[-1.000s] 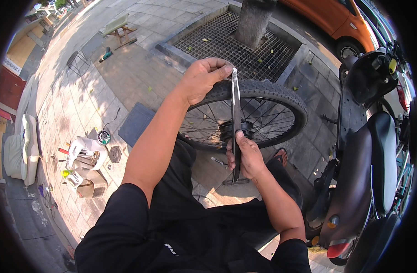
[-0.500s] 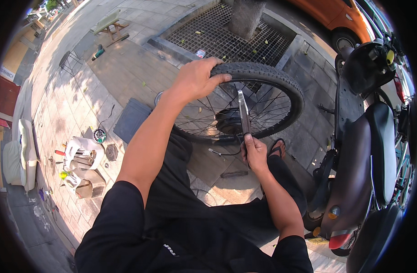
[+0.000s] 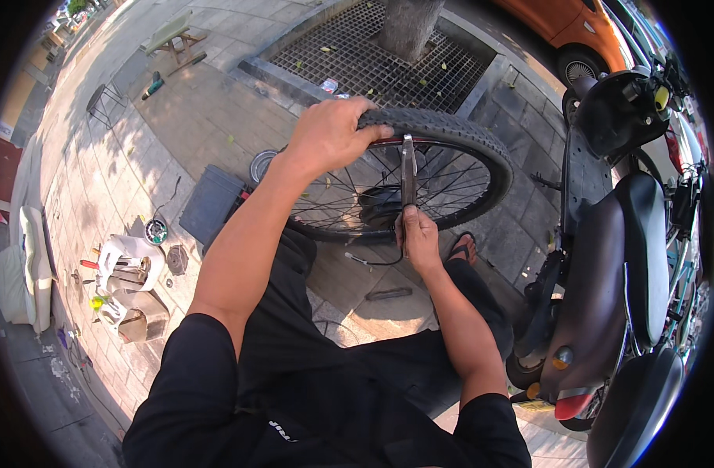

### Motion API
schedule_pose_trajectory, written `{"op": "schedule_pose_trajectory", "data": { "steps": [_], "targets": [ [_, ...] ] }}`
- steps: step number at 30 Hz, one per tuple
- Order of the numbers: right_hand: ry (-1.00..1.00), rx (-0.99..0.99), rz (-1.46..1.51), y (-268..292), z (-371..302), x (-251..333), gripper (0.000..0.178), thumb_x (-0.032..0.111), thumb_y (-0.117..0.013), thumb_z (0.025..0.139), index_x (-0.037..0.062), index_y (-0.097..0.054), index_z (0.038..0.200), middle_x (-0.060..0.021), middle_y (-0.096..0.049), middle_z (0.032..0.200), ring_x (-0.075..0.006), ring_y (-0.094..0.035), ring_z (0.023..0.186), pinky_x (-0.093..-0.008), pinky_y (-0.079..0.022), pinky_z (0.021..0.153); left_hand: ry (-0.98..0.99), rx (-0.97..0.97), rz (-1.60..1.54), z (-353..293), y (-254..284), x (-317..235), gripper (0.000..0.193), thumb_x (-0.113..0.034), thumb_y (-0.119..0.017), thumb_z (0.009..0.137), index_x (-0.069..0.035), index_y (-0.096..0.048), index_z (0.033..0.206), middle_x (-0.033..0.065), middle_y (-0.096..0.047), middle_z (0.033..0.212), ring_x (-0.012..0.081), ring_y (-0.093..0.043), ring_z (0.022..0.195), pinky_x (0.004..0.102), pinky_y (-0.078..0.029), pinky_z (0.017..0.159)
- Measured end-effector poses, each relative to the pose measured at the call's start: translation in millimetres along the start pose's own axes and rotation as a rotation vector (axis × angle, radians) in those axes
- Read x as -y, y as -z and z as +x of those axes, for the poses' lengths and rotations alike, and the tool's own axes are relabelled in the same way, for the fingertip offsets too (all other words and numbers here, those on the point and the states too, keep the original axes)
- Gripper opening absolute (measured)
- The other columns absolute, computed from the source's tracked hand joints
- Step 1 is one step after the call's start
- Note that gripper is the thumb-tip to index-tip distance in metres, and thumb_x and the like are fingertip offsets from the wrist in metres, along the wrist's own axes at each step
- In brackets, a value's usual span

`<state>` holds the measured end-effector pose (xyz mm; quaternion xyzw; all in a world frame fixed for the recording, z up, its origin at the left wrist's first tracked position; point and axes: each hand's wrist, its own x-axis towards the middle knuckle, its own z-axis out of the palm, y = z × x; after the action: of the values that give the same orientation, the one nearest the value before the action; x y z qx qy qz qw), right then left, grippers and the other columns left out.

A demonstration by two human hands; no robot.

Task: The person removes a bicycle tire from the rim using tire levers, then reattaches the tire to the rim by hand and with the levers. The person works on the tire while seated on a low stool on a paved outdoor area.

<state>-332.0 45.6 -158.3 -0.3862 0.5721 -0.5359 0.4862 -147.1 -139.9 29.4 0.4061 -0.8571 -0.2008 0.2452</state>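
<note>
A bicycle wheel with a knobby black tyre [image 3: 481,144] stands tilted in front of me, a thick dark hub [image 3: 380,205] at its centre. My left hand [image 3: 325,139] is closed over the tyre's upper left part, thumb on the inner side. Wrapped round the lower end of a long flat metal tyre lever [image 3: 408,175], my right hand [image 3: 419,238] holds it upright across the spokes. The lever's tip meets the rim's upper edge by the tyre, right of my left thumb; whether it is under the tyre's edge I cannot tell. A reddish strip shows there. A black cable [image 3: 382,264] hangs below the hub.
A dark flat bar [image 3: 389,294] lies on the paving below the wheel. To the left are cut-open white containers [image 3: 131,261] with tools and a dark grey case [image 3: 210,204]. A scooter [image 3: 587,273] stands close on the right. A drill [image 3: 152,86] lies farther off.
The lever's tip has moved up to the rim; before, it stood lower, over the spokes. My right hand has risen with it. My left hand keeps its hold on the tyre.
</note>
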Motion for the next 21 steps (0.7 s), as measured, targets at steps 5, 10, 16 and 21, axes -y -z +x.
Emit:
{"op": "schedule_pose_trajectory", "data": {
  "steps": [5, 10, 16, 21],
  "targets": [
    [0.001, -0.03, -0.023, -4.2, 3.8, -5.2, 0.06, 0.059, -0.051, 0.111, 0.0067, -0.061, 0.083, -0.0005, -0.056, 0.065, -0.0099, -0.053, 0.055, -0.0262, -0.041, 0.051, -0.03, -0.067, 0.006, -1.5, -1.4, -2.1, 0.044, -0.05, -0.078, 0.092, -0.006, -0.076, 0.1, 0.0178, -0.074, 0.085, 0.0432, -0.071, 0.086, 0.0526, -0.054, 0.073],
    [-0.051, -0.052, 0.001, -3.6, -5.9, -3.1, 0.057, 0.056, -0.054, 0.111, 0.0074, -0.06, 0.08, 0.0014, -0.054, 0.064, -0.007, -0.049, 0.055, -0.0251, -0.038, 0.051, -0.016, -0.043, 0.023, -1.5, 1.0, -4.1, 0.044, -0.05, -0.078, 0.091, -0.007, -0.077, 0.102, 0.0177, -0.075, 0.088, 0.0431, -0.072, 0.088, 0.0526, -0.054, 0.074],
    [-0.063, -0.036, 0.001, -1.4, -10.5, -5.4, 0.06, 0.058, -0.052, 0.11, 0.0074, -0.06, 0.08, 0.0007, -0.055, 0.065, -0.0079, -0.05, 0.054, -0.025, -0.039, 0.05, 0.06, 0.043, 0.016, -1.5, 5.7, -13.9, 0.055, -0.05, -0.082, 0.088, -0.003, -0.076, 0.116, 0.0232, -0.077, 0.099, 0.043, -0.073, 0.1, 0.0493, -0.057, 0.085],
    [-0.147, -0.063, 0.013, 4.3, -15.2, -31.1, 0.061, 0.06, -0.053, 0.109, 0.0055, -0.061, 0.083, -0.0016, -0.057, 0.067, -0.0102, -0.053, 0.053, -0.0259, -0.042, 0.049, 0.096, 0.055, 0.016, 0.0, 7.2, -16.3, 0.055, -0.051, -0.081, 0.088, -0.004, -0.077, 0.116, 0.0223, -0.077, 0.1, 0.0422, -0.073, 0.1, 0.049, -0.057, 0.084]
  ]
}}
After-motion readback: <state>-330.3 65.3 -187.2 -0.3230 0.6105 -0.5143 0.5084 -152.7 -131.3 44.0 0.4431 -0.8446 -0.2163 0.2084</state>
